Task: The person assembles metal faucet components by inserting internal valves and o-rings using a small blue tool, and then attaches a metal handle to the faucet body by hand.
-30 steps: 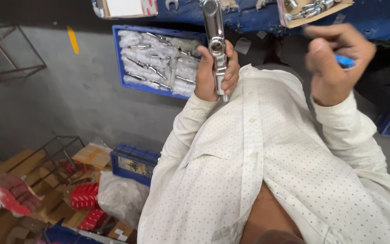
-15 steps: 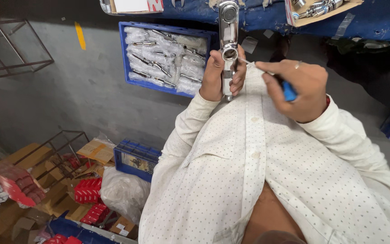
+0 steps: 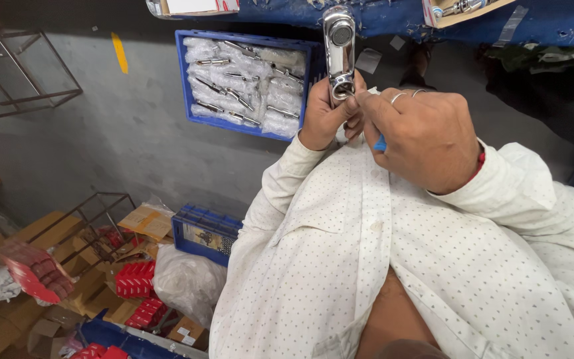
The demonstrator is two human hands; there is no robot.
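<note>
Hands meeting on a chrome tap fitting

Right hand [image 3: 426, 136], apart a second ago, now pinches beside the chrome fitting [image 3: 339, 53] gripped upright by the left hand [image 3: 323, 113]; left of both, a blue crate [image 3: 187, 73] holds bagged metal parts [image 3: 247, 86].

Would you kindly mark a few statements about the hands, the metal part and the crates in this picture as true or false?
1. The left hand holds a shiny chrome tap part upright. True.
2. The right hand rests in the lap, far from the part. False: it is raised at the part's lower end, meeting the left hand.
3. The blue crate behind the hands holds bagged metal pieces. True.
4. The right hand pinches something red. False: a blue item shows under its fingers.
5. The shirt sleeves are plain black. False: white, dotted.
</note>
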